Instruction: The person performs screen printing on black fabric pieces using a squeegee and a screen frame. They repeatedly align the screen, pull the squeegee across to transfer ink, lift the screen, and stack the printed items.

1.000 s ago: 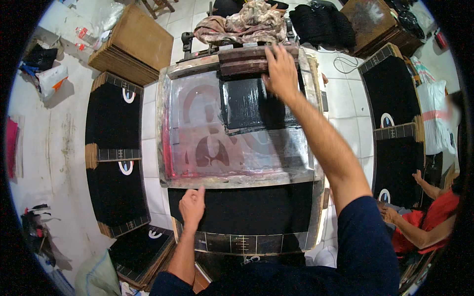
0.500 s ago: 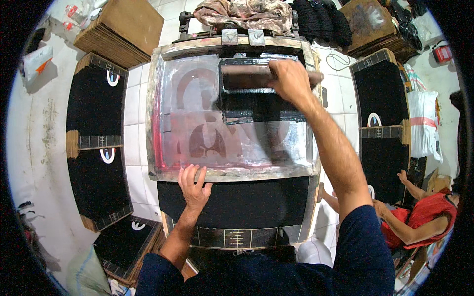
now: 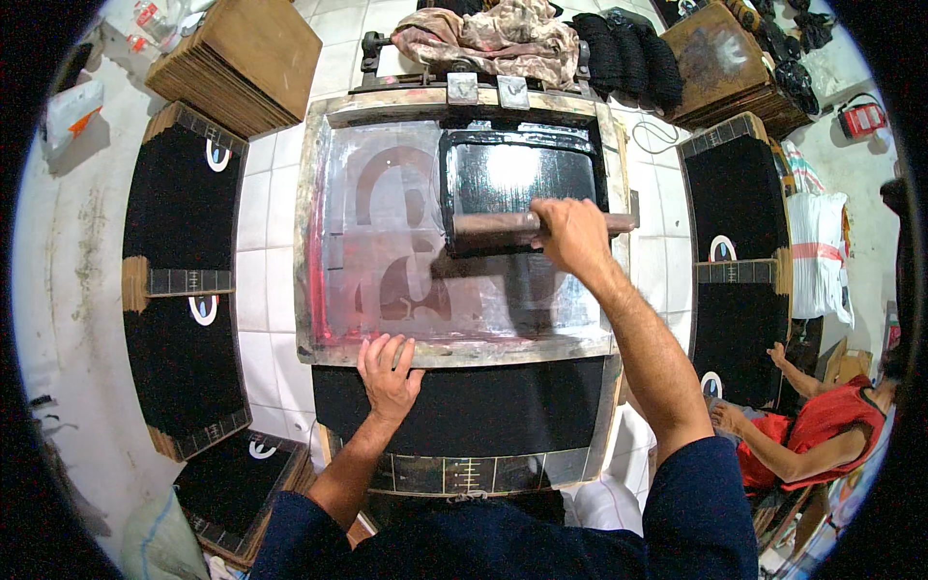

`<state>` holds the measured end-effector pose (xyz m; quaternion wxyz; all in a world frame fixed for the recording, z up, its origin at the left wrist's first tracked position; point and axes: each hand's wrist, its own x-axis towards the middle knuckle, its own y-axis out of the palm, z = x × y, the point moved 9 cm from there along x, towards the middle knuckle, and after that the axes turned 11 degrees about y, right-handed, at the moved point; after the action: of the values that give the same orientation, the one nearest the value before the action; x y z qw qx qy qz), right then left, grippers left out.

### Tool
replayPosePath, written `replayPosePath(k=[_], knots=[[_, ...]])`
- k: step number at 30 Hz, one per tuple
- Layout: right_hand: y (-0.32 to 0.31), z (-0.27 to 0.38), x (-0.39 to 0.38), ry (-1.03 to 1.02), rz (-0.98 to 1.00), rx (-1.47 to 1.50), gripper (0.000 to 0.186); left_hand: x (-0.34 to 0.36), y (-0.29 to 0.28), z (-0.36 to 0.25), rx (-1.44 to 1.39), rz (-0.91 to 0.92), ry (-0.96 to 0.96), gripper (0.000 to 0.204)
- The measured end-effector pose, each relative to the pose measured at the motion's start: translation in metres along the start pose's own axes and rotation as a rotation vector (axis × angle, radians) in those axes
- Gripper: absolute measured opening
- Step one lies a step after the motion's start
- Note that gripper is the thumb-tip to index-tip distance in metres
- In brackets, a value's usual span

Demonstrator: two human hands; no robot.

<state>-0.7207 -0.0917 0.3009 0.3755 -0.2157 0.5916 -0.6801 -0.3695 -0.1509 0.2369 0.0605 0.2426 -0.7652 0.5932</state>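
Observation:
A wooden-framed printing screen (image 3: pixel 387 261) lies over a board covered in black cloth (image 3: pixel 464 406). My right hand (image 3: pixel 575 237) is closed round the brown wooden handle of a squeegee (image 3: pixel 493 225), which stands crosswise on the right half of the mesh. Beyond the squeegee spreads wet, shiny black ink (image 3: pixel 527 174). Greyish shapes of the stencil show on the mesh's left half. My left hand (image 3: pixel 389 377) rests on the near edge of the frame with its fingers stretched out and apart. The squeegee's blade is hidden under the handle and in the ink.
Printed black cloth boards (image 3: pixel 184 208) stand in a row at the left, others (image 3: pixel 735 203) at the right. Stacked brown boards (image 3: pixel 251 58) are at the far left. A crumpled cloth (image 3: pixel 483 43) lies behind the hinge clamps (image 3: pixel 462 89). A co-worker in red (image 3: pixel 822 435) sits at the right.
My right hand has drawn the squeegee toward me, leaving a shiny band of black ink behind it. My left hand stays on the frame's near edge.

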Motion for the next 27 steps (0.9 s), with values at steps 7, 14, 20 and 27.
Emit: replayPosePath(k=[7, 14, 20, 27], knots=[[-0.023, -0.016, 0.081, -0.052, -0.213, -0.08, 0.036, -0.001, 0.002, 0.0, 0.07, 0.028, 0.022, 0.061], [-0.036, -0.019, 0.131, 0.012, -0.255, -0.134, 0.045, -0.003, 0.003, -0.001, 0.075, 0.041, 0.016, 0.061], [-0.011, -0.016, 0.063, -0.05, -0.353, -0.12, 0.046, -0.004, 0.004, 0.001, 0.045, 0.043, -0.001, 0.057], [-0.046, -0.01, 0.138, -0.081, -0.526, -0.067, 0.035, -0.004, 0.003, 0.0, 0.071, -0.004, 0.019, 0.059]])
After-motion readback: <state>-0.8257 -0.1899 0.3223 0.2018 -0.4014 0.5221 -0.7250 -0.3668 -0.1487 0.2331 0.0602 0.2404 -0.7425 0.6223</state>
